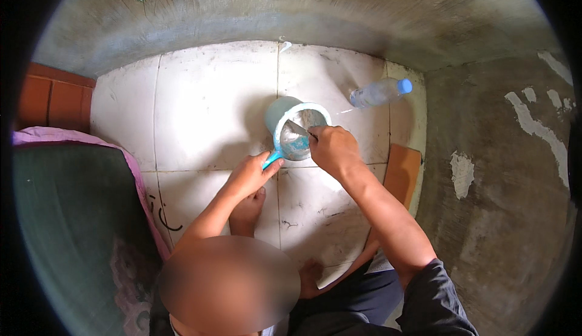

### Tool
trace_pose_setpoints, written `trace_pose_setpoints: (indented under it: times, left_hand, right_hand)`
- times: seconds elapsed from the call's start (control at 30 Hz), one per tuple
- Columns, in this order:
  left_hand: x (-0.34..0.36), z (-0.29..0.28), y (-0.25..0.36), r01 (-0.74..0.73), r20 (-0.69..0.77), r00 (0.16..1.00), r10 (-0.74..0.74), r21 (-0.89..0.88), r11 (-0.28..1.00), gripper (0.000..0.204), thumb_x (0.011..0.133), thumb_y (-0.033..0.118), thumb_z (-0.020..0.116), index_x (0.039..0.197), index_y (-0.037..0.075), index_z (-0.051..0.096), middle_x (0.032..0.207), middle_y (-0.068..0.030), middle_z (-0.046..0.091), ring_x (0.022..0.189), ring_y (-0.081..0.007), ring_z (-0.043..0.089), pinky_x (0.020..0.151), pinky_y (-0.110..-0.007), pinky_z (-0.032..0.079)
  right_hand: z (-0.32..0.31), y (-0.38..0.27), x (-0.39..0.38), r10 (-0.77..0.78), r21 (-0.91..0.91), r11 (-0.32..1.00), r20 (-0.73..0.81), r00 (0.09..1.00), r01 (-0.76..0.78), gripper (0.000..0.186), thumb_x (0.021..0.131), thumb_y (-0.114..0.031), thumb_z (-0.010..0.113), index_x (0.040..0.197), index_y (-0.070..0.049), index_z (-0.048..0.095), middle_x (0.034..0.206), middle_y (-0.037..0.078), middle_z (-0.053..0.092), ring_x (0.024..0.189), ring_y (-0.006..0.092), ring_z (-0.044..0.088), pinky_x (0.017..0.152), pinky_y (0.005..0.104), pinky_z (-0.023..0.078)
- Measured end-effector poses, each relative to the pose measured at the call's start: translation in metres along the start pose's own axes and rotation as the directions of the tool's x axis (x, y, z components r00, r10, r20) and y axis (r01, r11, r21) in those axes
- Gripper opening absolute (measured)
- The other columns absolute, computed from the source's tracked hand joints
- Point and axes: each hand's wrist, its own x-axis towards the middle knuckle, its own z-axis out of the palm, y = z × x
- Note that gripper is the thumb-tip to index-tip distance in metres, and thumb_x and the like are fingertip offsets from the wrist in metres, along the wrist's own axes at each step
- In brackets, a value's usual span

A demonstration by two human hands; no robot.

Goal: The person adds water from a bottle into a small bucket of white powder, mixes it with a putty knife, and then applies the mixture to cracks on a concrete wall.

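Note:
My left hand is closed round the handle of a light blue plastic dipper. The dipper is tilted, its round mouth turned toward the right, and whitish paste coats the inside. Over its rim reaches my right hand, closed on a putty knife. The grey blade points into the dipper; most of the knife's handle is hidden in my fist.
A clear plastic bottle with a blue cap lies beyond the dipper on the white tiles. An orange-brown board lies by the right wall, which bears white patches. At left is a dark green surface with pink edging.

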Motion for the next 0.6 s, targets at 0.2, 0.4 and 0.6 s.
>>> trace_pose_setpoints:
  times: [0.2,0.4,0.6]
  left_hand:
    - [0.002,0.004,0.001,-0.036,-0.038,0.999,0.036,-0.011,0.999,0.042,0.100,0.042,0.066,0.095,0.001,0.064,0.070,-0.0235,0.065,0.062,-0.0409,0.064,0.060,-0.049,0.048]
    - [0.003,0.008,-0.007,0.011,-0.070,0.997,-0.017,-0.076,0.997,0.043,0.100,0.043,0.065,0.094,0.000,0.064,0.067,-0.0231,0.063,0.060,-0.0400,0.063,0.060,-0.049,0.048]
    - [-0.001,0.001,0.006,0.051,0.009,0.999,-0.051,0.000,0.999,0.045,0.099,0.045,0.065,0.092,0.000,0.063,0.065,-0.0227,0.061,0.058,-0.0396,0.061,0.058,-0.048,0.047]
  right_hand:
    - [0.022,-0.005,-0.004,-0.006,-0.073,0.997,-0.005,1.000,0.006,0.020,0.092,-0.016,0.061,0.102,-0.006,0.074,0.090,0.023,0.073,0.084,0.0397,0.072,0.078,0.0487,0.058]
    - [0.017,0.004,0.002,0.003,-0.048,0.999,-0.011,1.000,-0.003,0.017,0.090,-0.014,0.061,0.098,-0.005,0.073,0.089,0.022,0.073,0.081,0.0394,0.072,0.074,0.0487,0.059]
    - [0.023,0.013,-0.010,-0.127,-0.231,0.968,-0.104,0.986,0.100,0.019,0.093,-0.012,0.059,0.104,-0.005,0.073,0.082,0.018,0.072,0.071,0.0346,0.072,0.065,0.0440,0.058]
